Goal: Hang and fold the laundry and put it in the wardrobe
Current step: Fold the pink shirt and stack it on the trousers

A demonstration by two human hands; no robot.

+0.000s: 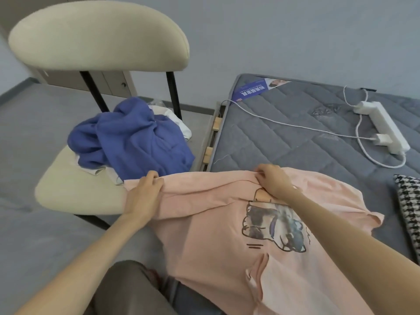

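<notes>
A pink T-shirt (218, 242) with a cartoon print lies spread over the near corner of the grey mattress (284, 137) and hangs off its edge. My left hand (142, 196) grips the shirt's far edge on the left, fingers curled into the cloth. My right hand (271, 180) pinches the same edge further right, above the print. A crumpled blue garment (134, 139) lies on the seat of the cream chair (75, 185) to the left, over some white clothing (179, 121).
A white power strip (384, 128) with a plugged charger and cables lies on the mattress at the right. A black-and-white houndstooth item (409, 212) sits at the right edge. A cabinet (91, 81) stands behind the chair by the wall. Grey floor lies at the left.
</notes>
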